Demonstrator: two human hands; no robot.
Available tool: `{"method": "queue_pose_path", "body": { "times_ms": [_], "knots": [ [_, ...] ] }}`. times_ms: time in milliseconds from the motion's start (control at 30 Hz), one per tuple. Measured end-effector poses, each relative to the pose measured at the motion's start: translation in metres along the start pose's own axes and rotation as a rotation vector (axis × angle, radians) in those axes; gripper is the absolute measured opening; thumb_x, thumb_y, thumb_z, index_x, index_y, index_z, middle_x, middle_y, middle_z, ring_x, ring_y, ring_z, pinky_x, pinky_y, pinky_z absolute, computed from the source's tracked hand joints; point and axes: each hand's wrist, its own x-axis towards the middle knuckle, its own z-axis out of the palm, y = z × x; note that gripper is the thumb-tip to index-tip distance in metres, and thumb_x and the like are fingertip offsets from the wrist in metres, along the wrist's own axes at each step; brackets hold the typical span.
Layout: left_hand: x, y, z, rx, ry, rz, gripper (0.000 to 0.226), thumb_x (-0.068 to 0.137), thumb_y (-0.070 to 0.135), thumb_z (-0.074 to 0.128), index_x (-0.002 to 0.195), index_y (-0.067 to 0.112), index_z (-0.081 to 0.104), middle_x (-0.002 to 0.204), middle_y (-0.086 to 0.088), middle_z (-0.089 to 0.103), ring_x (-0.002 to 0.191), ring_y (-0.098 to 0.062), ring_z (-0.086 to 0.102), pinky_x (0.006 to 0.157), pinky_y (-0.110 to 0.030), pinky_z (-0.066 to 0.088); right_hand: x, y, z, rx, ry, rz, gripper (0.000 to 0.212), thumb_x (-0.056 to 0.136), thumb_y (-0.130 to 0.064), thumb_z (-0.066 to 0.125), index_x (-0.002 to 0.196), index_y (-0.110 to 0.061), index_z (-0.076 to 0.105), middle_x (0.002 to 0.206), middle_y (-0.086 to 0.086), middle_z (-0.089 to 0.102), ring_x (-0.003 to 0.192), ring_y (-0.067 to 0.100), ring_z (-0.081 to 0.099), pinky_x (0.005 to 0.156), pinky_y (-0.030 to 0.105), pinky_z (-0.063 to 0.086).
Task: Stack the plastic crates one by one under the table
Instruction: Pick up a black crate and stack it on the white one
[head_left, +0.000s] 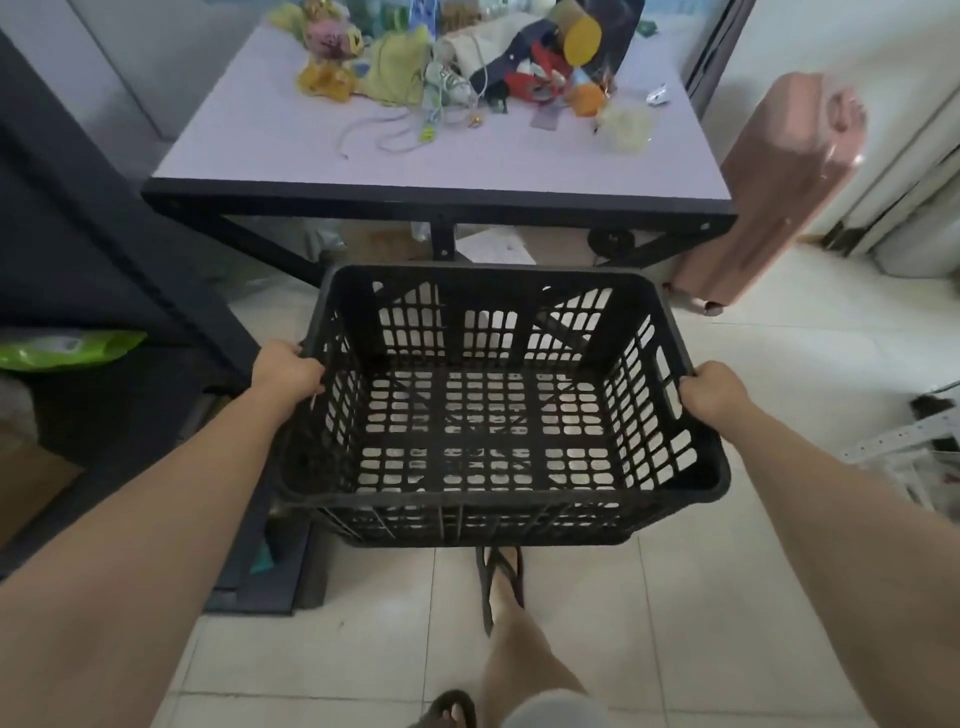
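An empty black plastic crate (493, 499) with lattice walls and floor hangs above the white tiled floor, held level in front of me. My left hand (288, 370) grips its left rim and my right hand (714, 389) grips its right rim. Just beyond the crate stands the table (436, 200), with a lilac top and a black metal frame. Under the table I see only cardboard and paper; most of that space is hidden by the table's edge and the crate.
Toys, cloth and cords (457, 67) litter the far part of the tabletop. A pink suitcase (779, 176) leans right of the table. A dark cabinet (88, 249) and a green bag (62, 351) stand on the left. My sandalled feet (501, 577) are on the tiles below the crate.
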Motion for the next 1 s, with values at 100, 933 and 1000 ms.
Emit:
{"method": "queue_pose_path", "body": {
  "times_ms": [100, 933, 1000],
  "knots": [
    [0.044, 0.014, 0.025, -0.041, -0.013, -0.11, 0.016, 0.086, 0.007, 0.061, 0.101, 0.004, 0.065, 0.089, -0.017, 0.069, 0.078, -0.028, 0.068, 0.076, -0.043, 0.058, 0.052, -0.018, 0.013, -0.012, -0.051, 0.026, 0.021, 0.086, -0.007, 0.047, 0.092, 0.006, 0.062, 0.085, 0.021, 0.06, 0.087, 0.037, 0.06, 0.07, 0.031, 0.041],
    [0.202, -0.031, 0.182, 0.115, -0.288, -0.13, 0.024, 0.087, 0.007, 0.056, 0.11, 0.005, 0.061, 0.088, -0.005, 0.062, 0.077, -0.017, 0.058, 0.065, -0.026, 0.044, 0.193, -0.039, 0.192, 0.038, -0.394, 0.302, 0.04, 0.088, -0.001, 0.049, 0.128, -0.003, 0.054, 0.103, 0.012, 0.06, 0.084, 0.026, 0.056, 0.077, 0.03, 0.046],
    [0.192, -0.008, 0.163, 0.109, -0.302, -0.092, 0.017, 0.088, 0.009, 0.055, 0.102, 0.009, 0.064, 0.092, -0.007, 0.063, 0.083, -0.019, 0.058, 0.072, -0.028, 0.044, 0.18, -0.059, 0.169, -0.028, -0.486, 0.224, 0.031, 0.088, -0.001, 0.05, 0.117, 0.0, 0.06, 0.1, 0.014, 0.064, 0.081, 0.026, 0.06, 0.077, 0.031, 0.051]
  ]
}}
